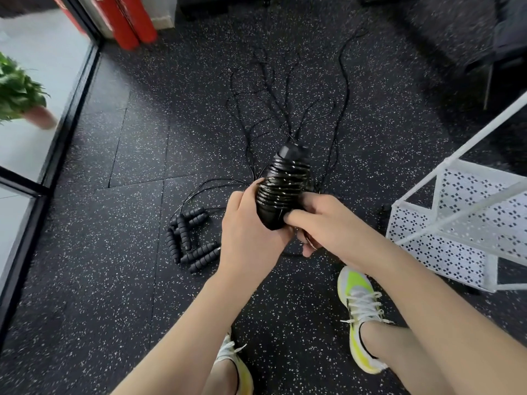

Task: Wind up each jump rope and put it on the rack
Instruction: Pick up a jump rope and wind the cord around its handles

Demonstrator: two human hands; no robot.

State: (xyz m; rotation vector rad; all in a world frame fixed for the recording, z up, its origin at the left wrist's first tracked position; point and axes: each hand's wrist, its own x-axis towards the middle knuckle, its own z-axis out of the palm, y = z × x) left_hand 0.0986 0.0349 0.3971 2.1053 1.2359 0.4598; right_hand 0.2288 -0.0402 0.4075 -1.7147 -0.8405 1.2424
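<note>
I hold a black jump rope bundle (281,189) in front of me, its thin cord wound many times around its paired handles. My left hand (248,229) grips the lower left side of the bundle. My right hand (319,220) pinches the bundle's lower right end with thumb and fingers. Several more black ribbed handles (189,240) lie on the floor to the left, and their thin cords (282,89) trail away across the speckled floor. The white perforated metal rack (462,220) stands at the right.
Black speckled rubber floor (114,280) all around. My two feet in yellow-white sneakers (360,317) stand below my arms. A glass wall with a black frame (57,143) runs along the left, with a potted plant (20,95) behind it. Red cylinders (131,21) stand at the far left.
</note>
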